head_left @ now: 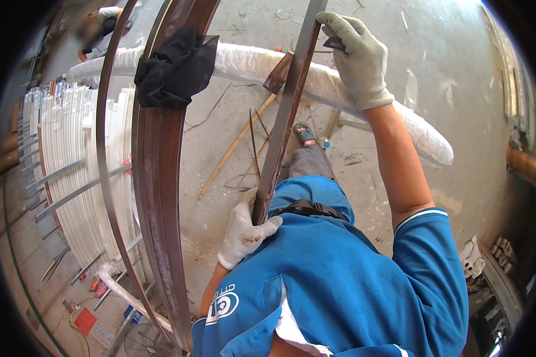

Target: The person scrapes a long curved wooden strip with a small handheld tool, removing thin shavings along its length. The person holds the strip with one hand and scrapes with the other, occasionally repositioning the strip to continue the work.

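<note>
The lower end of a long brown bar is grasped by the gloved left hand at the person's waist, and the bar is slanted up and away. Near its far end, a small dark tool, seemingly a cutter, is gripped in the gloved right hand. Beyond the bar, a white-wrapped length is set crosswise. To the left, a black cloth is draped over brown strips, with white strips stacked farther out.
</note>
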`<state>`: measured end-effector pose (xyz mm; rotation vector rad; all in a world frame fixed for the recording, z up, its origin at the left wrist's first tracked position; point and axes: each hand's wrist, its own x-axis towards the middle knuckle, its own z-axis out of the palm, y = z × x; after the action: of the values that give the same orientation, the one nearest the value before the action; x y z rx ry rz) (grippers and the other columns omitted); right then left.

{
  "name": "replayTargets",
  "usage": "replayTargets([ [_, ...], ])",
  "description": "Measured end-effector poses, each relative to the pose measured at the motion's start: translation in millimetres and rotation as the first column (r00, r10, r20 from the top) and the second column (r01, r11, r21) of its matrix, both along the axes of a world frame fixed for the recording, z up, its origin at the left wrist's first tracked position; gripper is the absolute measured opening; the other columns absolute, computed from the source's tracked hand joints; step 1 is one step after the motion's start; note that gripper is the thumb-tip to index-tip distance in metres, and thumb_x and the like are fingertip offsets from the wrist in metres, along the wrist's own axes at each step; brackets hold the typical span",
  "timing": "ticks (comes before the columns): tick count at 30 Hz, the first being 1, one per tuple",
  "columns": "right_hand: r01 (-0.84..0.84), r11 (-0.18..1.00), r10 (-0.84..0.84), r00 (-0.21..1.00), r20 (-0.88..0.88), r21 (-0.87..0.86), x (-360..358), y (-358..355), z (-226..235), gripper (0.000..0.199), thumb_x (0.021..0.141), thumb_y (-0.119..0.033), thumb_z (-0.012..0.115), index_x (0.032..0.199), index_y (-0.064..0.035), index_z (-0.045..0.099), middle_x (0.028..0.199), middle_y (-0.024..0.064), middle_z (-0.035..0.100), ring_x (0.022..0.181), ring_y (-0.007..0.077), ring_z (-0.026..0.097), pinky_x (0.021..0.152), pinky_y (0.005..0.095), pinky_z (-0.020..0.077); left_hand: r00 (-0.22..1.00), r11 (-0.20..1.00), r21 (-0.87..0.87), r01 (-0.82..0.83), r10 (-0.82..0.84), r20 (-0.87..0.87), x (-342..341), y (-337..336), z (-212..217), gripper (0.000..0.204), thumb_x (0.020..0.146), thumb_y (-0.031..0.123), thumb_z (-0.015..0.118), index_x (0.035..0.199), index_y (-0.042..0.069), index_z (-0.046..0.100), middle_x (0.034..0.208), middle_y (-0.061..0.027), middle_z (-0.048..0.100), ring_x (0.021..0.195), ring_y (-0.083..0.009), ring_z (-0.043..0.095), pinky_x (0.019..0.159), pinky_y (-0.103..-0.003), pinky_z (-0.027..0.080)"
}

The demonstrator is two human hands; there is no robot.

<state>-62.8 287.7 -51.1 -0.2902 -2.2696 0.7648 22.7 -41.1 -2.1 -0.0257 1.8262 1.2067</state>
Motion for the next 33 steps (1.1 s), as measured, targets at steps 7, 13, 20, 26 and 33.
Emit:
replayTargets([
  [7,-0.098,0.995,0.099,0.994,-0.053,0.023,5.9,0.8,-0.4,0.043,0.08,0.012,0.066,0.116,-0.0112,0.073,0.108,0.0057,0.074,0.092,0.0158,0.074,0.08,0.0285,0.062,1.0,1.0,0.01,-0.023,0.023,0.022,0.8,-1.1,0.0,0.057,0.076,0.017,0.083,0.123,-0.005,0.058,0.102,-0.0103,0.067,0.089,-0.0154,0.063,0.082,-0.028,0.051],
  [13,-0.156,0.965,0.145,0.987,-0.068,-0.211,2.8,5.4,0.8,0.043,0.082,0.011,0.066,0.119,-0.0116,0.072,0.108,0.0063,0.073,0.091,0.0159,0.073,0.08,0.0289,0.0606,0.999,1.0,-0.02,-0.02,0.02,0.03,0.2,0.5,1.7,0.058,0.076,0.017,0.082,0.124,-0.006,0.058,0.102,-0.0114,0.067,0.091,-0.016,0.063,0.083,-0.028,0.051],
  [20,-0.061,0.992,0.058,0.998,-0.032,-0.113,-2.9,1.4,1.8,0.041,0.084,0.009,0.066,0.118,-0.0133,0.072,0.109,0.0054,0.073,0.088,0.0146,0.074,0.077,0.031,0.0597,1.0,1.0,-0.004,0.01,-0.01,-0.02,-0.1,2.4,4.7,0.059,0.076,0.017,0.082,0.125,-0.005,0.058,0.104,-0.0124,0.068,0.093,-0.0173,0.064,0.086,-0.03,0.051],
  [26,-0.101,0.992,0.096,0.993,-0.068,-0.072,1.8,1.9,-3.2,0.032,0.086,0.006,0.068,0.113,-0.0103,0.074,0.103,0.0041,0.075,0.082,0.0117,0.072,0.071,0.0274,0.0582,1.0,1.0,0.005,0.011,-0.011,0.009,-1.3,1.2,1.5,0.059,0.076,0.017,0.082,0.126,-0.004,0.058,0.106,-0.0124,0.069,0.093,-0.0177,0.064,0.086,-0.03,0.052],
  [33,0.049,0.792,0.08,0.98,0.183,-0.609,-7.9,23.6,0.8,0.026,0.097,-0.026,0.072,0.107,-0.0021,0.074,0.086,0.0004,0.071,0.069,0.0052,0.056,0.063,0.0185,0.043,0.996,0.998,-0.047,0.034,-0.037,-0.081,0.8,5.0,6.1,0.054,0.078,0.012,0.079,0.126,-0.003,0.058,0.106,-0.0143,0.07,0.095,-0.0197,0.068,0.088,-0.031,0.053],
])
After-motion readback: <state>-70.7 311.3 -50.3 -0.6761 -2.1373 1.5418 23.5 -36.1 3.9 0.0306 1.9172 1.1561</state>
